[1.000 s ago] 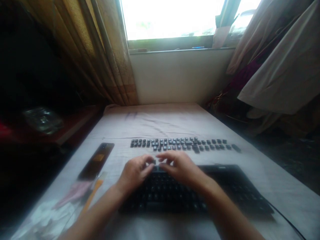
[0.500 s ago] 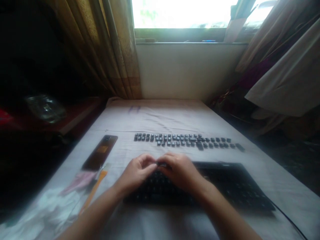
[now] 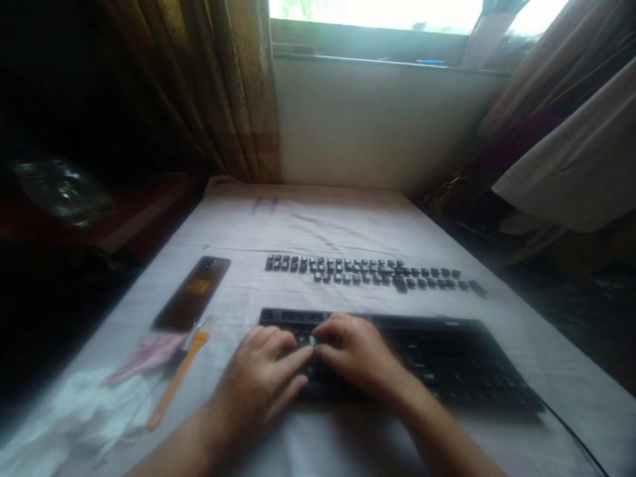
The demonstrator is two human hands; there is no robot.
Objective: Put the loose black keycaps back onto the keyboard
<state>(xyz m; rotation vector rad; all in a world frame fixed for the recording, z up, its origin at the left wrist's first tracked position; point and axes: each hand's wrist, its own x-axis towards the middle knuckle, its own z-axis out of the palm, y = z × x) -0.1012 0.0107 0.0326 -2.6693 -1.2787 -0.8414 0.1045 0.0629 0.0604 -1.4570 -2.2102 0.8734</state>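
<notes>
A black keyboard (image 3: 447, 361) lies on the cloth-covered table (image 3: 348, 225), and both my hands are on its left part. My left hand (image 3: 261, 381) rests on the keys with its fingers stretched to the right, holding nothing that I can see. My right hand (image 3: 358, 354) is curled, its fingertips pinched together at a small pale spot on the keys, right against the left fingertips. What it pinches is too small to name. Two rows of loose dark keycaps (image 3: 370, 271) lie on the cloth just beyond the keyboard.
Left of the keyboard lie a dark phone (image 3: 193, 295), an orange-handled brush (image 3: 176, 377), a pink cloth (image 3: 146, 351) and white crumpled material (image 3: 64, 424). A cable (image 3: 576, 437) runs off the keyboard's right end. Curtains, a wall and a window stand behind the table.
The view has tipped down. Both hands have drawn back from the keyboard's far edge toward me, and the left hand's fingers have flattened onto the keys.
</notes>
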